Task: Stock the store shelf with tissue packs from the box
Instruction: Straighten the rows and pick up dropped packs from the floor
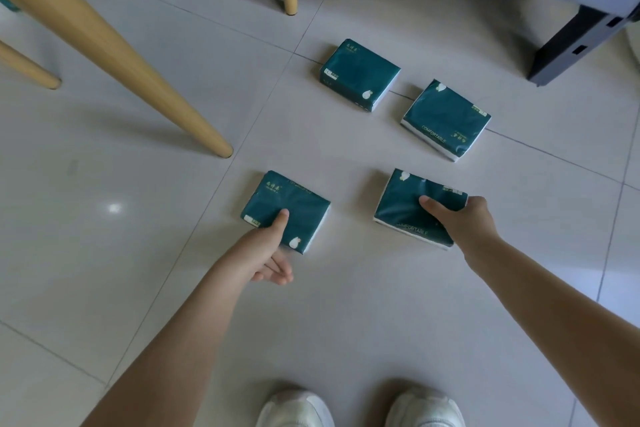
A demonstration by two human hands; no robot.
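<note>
Wooden table leg [114, 48] slants at far left. Left hand [266, 253] pinches the near-left tissue pack [287, 208] on the tiled floor [346, 322], thumb on top, spare fingers curled. Right hand [464, 222] pinches the near-right tissue pack [405, 208] likewise. Far-left pack [360, 74] and far-right pack [446, 120] lie apart. Judged light, soft, slick-wrapped (pinch an edge). Open floor around; grey shelf base [571, 45] far right.

Soft even light, one glare spot on the glossy floor [114, 208], faint shadows, bowed wide-angle edges.
</note>
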